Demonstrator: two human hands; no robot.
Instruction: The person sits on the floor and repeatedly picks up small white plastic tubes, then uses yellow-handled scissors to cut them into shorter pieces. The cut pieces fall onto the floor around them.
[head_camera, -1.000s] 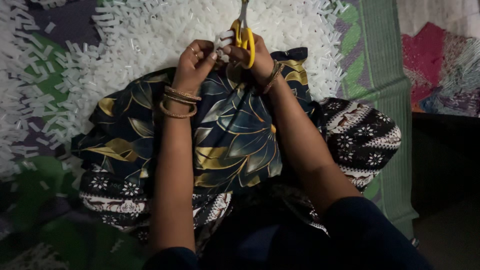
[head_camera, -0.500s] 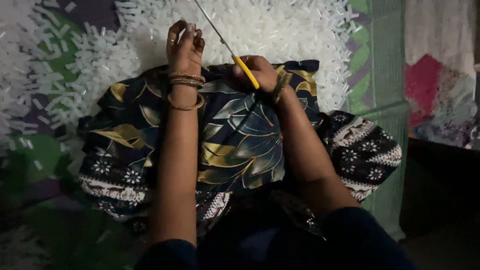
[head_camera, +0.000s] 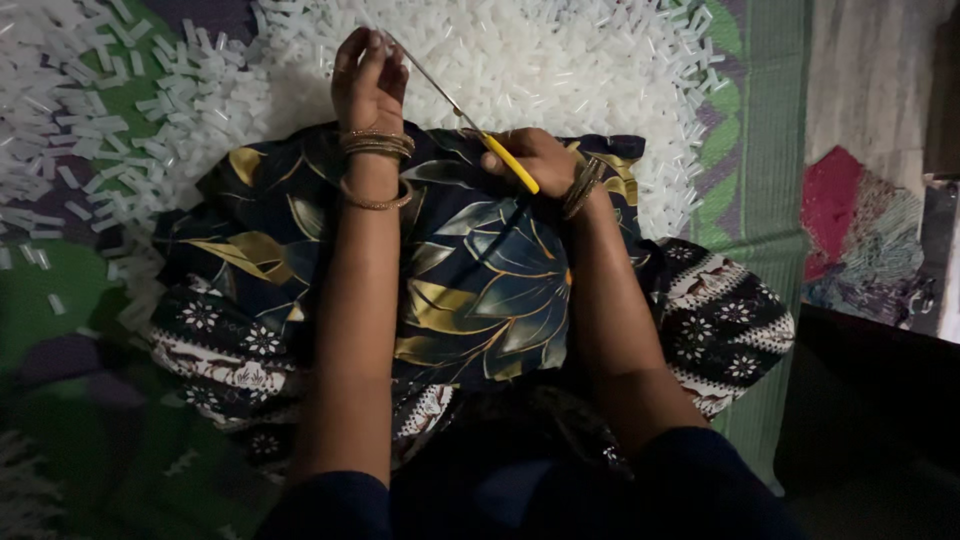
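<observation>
The right hand (head_camera: 535, 158) is gripping yellow-handled scissors (head_camera: 462, 120), blades slanting up-left toward the left hand (head_camera: 368, 85). That hand's fingers are pinching something small at the tips, above the white tube pieces (head_camera: 560, 70).

1. The left hand (head_camera: 368, 82) is raised furthest from the body, fingers drawn together and curled, pinching at their tips.
2. The left wrist is bent slightly and carries several bangles; the left forearm runs straight down toward the body.
3. The right hand (head_camera: 535, 160) sits lower and nearer the body, closed in a fist-like grip, knuckles up.
4. The right wrist also wears bangles, and the right forearm angles inward from the elbow.
5. Both upper arms are in dark sleeves.
6. The two hands are apart, not touching.
</observation>
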